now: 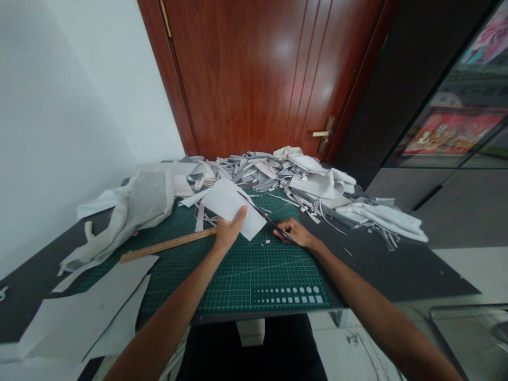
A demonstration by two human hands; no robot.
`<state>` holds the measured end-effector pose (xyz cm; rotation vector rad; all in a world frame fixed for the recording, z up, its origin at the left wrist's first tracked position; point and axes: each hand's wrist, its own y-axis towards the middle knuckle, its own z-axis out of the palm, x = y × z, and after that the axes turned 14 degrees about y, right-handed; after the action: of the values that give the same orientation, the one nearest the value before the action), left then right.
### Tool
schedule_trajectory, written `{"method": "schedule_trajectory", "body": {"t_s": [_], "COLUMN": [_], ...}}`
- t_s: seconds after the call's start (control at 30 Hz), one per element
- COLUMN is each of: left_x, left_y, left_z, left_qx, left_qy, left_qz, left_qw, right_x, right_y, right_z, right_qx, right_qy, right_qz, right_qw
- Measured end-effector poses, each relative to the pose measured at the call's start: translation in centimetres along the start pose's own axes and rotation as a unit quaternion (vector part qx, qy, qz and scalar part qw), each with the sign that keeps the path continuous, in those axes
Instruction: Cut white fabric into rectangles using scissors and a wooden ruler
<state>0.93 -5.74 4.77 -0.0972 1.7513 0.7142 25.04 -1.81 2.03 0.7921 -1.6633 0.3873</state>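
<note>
The left hand [229, 230] grips the lower edge of a white sheet [229, 203], with the thumb lying on top and the other fingers pressed together. The sheet is thin, flat and straight-edged, with a few sharp corners, and it lies over the upper part of a green cutting mat [254, 283]. Whether it is paper or cloth is hard to tell.

The right hand [292, 233] sits just beside the sheet, its fingers curled and pinching a long thin dark tool [264, 214] against the thumb. The tool's straight shaft slants across the sheet's right corner, but what kind of tool it is cannot be made out.

The mat's smooth surface has a fine printed grid and rows of small dots and squares near its front edge. A wooden ruler [166, 244] lies on the mat left of the left hand, and a tiny pink scrap [267, 241] sits near the right hand.

Behind the mat, a heaped pile of white and grey cloth scraps [273, 172], in curled strips and soft folds, rises against a glossy wooden door [238, 69]. A fuzzy grey piece of cloth with pale edges [145, 198] sprawls at the left, above large flat pale cut pieces [83, 312].
</note>
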Motion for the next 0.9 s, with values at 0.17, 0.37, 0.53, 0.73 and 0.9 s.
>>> {"method": "schedule_trajectory", "body": {"t_s": [0.17, 0.37, 0.53, 0.73, 0.9], "left_x": [-0.1, 0.2, 0.0, -0.9, -1.2], "left_y": [0.0, -0.4, -1.0, -1.7, -1.8], "left_z": [0.0, 0.3, 0.3, 0.4, 0.4], "left_qx": [0.0, 0.028, 0.064, 0.124, 0.141], "left_qy": [0.0, 0.016, 0.041, 0.05, 0.055], "left_qz": [-0.001, 0.017, 0.055, 0.076, 0.079], "left_qw": [1.0, 0.999, 0.996, 0.988, 0.985], "right_x": [0.0, 0.0, 0.5, 1.0, 0.6], "right_y": [0.0, 0.1, 0.1, 0.2, 0.2], "right_z": [0.0, -0.2, 0.0, 0.0, -0.2], "right_qx": [0.004, 0.004, 0.012, 0.055, 0.062], "right_qy": [0.015, 0.017, 0.015, 0.009, -0.02], "right_qz": [0.007, 0.0, -0.003, -0.02, -0.033], "right_qw": [1.0, 1.0, 1.0, 0.998, 0.997]}}
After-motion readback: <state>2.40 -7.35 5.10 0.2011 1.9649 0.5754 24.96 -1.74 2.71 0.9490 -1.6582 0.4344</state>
